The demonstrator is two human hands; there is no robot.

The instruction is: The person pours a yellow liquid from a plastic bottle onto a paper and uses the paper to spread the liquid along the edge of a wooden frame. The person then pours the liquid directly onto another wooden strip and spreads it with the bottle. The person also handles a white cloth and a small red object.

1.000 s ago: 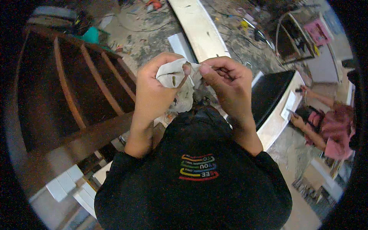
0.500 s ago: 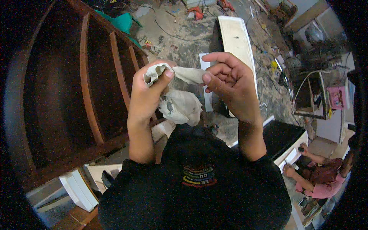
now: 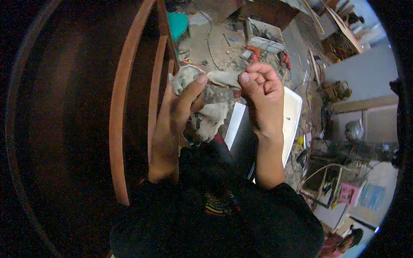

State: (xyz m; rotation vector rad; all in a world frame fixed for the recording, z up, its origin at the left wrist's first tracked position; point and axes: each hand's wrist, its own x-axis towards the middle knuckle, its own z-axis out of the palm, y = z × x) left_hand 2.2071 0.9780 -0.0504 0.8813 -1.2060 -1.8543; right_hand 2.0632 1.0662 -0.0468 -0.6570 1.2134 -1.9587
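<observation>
A pale grey, worn cloth rag [image 3: 214, 115] hangs below my hands, with dark marks or holes in it. My left hand [image 3: 183, 96] is closed around a bunched part of the rag, its thumb pressed on top. From there a narrow piece of the cloth [image 3: 223, 78] stretches across to my right hand [image 3: 264, 88], which pinches its end between thumb and fingers. The hands are level with each other, a short way apart. Where the hanging part joins the bunched part is hidden behind my left hand.
A large dark cabinet with reddish-brown wooden rails [image 3: 121, 107] fills the left side. Beneath my right arm lies a white panel [image 3: 292, 120]. Farther off are a red power tool [image 3: 254, 53] and a white bin of tools [image 3: 266, 36]. Another person [image 3: 340, 243] is at the lower right.
The view has swung, so the cabinet fills more of the left and the other person sits lower at the right. Both hands keep hold of the cloth; my right-hand fingers are more curled.
</observation>
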